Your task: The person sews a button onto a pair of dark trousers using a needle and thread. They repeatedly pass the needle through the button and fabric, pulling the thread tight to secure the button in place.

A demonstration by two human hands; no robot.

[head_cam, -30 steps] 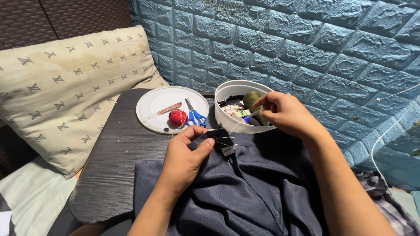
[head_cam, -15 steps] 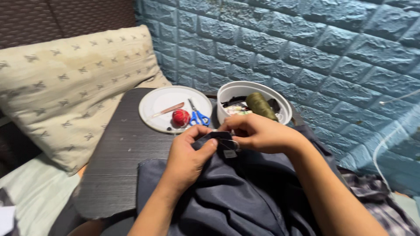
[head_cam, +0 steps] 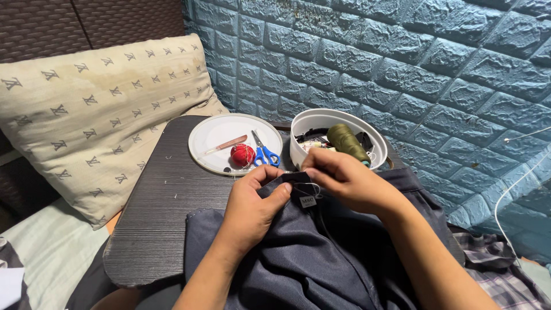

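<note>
A dark navy garment (head_cam: pixel 321 252) lies over the near part of a small dark table (head_cam: pixel 158 218). My left hand (head_cam: pixel 249 209) pinches the garment's top edge, thumb beside a small grey label (head_cam: pixel 308 201). My right hand (head_cam: pixel 344 181) is closed at that same edge, fingertips pressed together on the fabric where a thin white thread (head_cam: pixel 313 188) loops. A needle is too small to make out.
A white round lid (head_cam: pixel 206 135) holds a red pincushion (head_cam: pixel 243 154), blue-handled scissors (head_cam: pixel 263 153) and a slim tool. Behind my right hand stands a white round box (head_cam: pixel 367 132) with an olive thread cone (head_cam: pixel 347 142). A beige patterned pillow (head_cam: pixel 97 115) lies left; a blue brick-textured wall rises behind.
My right hand came down from the box, where it pulled thread upward, to the garment's edge beside my left hand. The left hand kept its pinch.
</note>
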